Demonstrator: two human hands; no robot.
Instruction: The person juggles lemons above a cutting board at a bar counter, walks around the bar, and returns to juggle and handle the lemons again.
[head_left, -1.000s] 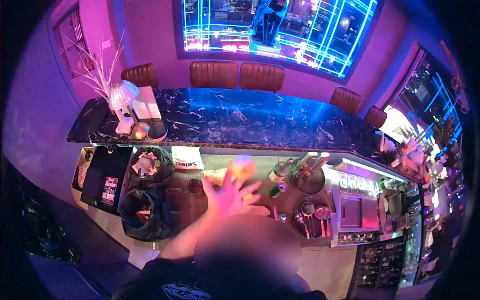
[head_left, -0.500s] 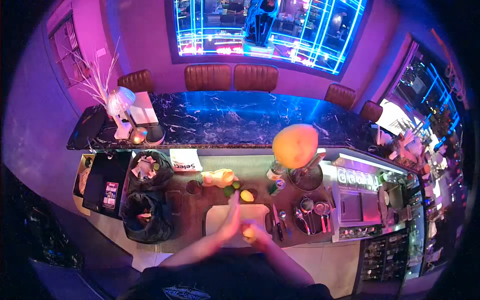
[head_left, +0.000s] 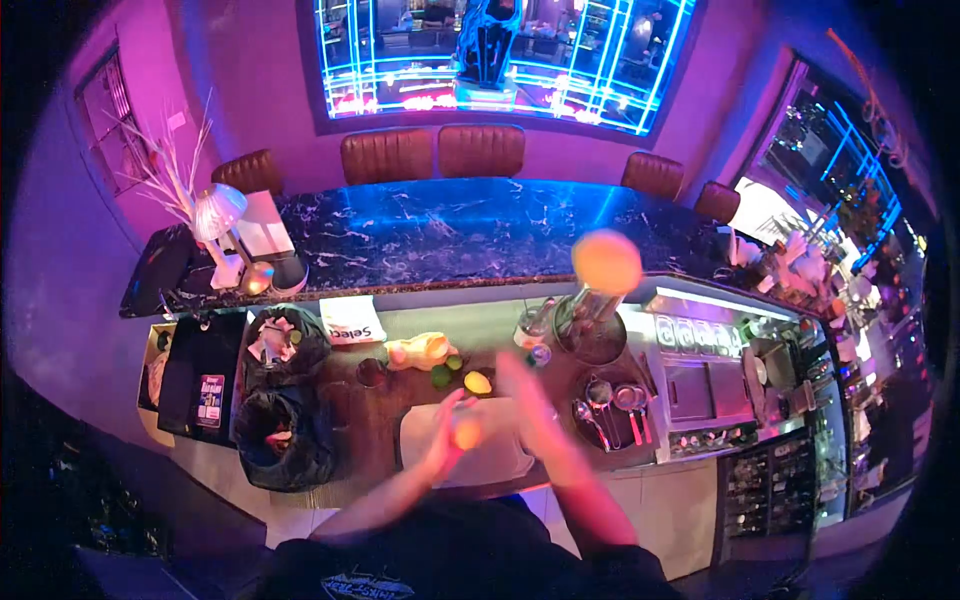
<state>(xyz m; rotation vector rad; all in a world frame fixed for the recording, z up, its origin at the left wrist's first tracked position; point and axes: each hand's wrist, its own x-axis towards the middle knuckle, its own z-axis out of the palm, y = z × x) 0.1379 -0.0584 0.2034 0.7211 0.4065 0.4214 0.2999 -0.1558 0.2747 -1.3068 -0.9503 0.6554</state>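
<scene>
My left hand (head_left: 445, 440) is raised over a pale cutting board (head_left: 500, 466), palm inward, with a blurred orange-yellow fruit (head_left: 467, 433) against its palm. My right hand (head_left: 524, 395) reaches forward over the board's right side; motion smears it, but its fingers look stretched out and nothing shows in them. A second round orange fruit (head_left: 607, 262) hangs in the air ahead and to the right, touching neither hand. Beyond the board lie a yellow lemon (head_left: 478, 382), green limes (head_left: 442, 376) and a crumpled pale yellow thing (head_left: 418, 350).
A tray of bar tools (head_left: 612, 415) lies right of the board. Behind it, a round dark tray (head_left: 590, 345) holds glassware. Black bags (head_left: 285, 445), a dark glass (head_left: 371, 373) and a white bag (head_left: 352, 320) stand left. A marble counter (head_left: 430, 235) runs across the back.
The fruit that was in my right hand is now at my left palm. My right hand has swung forward and right. The airborne fruit looks smaller and further right. The view has shifted.
</scene>
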